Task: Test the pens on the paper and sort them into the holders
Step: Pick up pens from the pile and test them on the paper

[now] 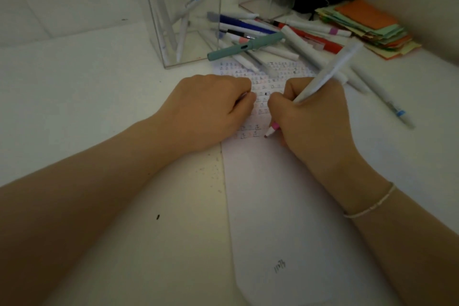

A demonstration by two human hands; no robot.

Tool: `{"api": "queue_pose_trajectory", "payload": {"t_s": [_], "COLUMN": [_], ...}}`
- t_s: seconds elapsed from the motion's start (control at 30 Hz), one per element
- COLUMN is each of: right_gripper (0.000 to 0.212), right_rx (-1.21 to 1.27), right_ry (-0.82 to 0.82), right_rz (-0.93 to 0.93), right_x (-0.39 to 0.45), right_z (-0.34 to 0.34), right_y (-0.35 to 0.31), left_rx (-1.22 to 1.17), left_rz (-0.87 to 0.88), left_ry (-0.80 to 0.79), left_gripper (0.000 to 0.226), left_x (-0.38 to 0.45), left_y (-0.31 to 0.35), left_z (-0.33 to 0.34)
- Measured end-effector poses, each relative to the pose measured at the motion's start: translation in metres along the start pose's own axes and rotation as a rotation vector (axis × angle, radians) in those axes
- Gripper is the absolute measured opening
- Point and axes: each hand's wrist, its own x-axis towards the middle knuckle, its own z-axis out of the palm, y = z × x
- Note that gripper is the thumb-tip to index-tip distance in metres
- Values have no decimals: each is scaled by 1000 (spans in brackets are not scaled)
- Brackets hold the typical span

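Head view: right hand (313, 117) pinched a white pen with a pink band (323, 77), tip touching the white paper sheet (273, 194) just below its rows of small test marks. Left hand (206, 109) rested curled on the sheet's left edge; whether it held anything, cannot tell. Behind the sheet lay a loose pile of mixed pens (268, 35), a teal one on top. Clear acrylic box holder (159, 32), left of the pile, held several white pens.
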Motion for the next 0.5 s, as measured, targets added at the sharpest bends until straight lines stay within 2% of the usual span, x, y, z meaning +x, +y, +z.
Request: {"api": "queue_pose_trajectory", "payload": {"t_s": [0.13,0.2,0.37,0.43,0.5], "right_gripper": [27,28,13,19,24], "right_rx": [6,231,865,966,925], "right_ry": [17,27,47,45,32], "right_rz": [-4,72,269,303,280], "right_x": [2,4,6,6,6], "right_z": [-3,-9,-17,-18,-18], "right_y": [3,4,-2,-2,-3], "left_rx": [-105,-224,-423,-442,-447], "left_rz": [32,46,-9,-24,-26], "left_ry": [42,59,23,2,-22], "left_gripper": [28,21,14,16,19], "left_x": [1,3,4,4,3], "left_y": [0,1,1,2,2], "left_z": [-2,-5,-9,-10,-10]}}
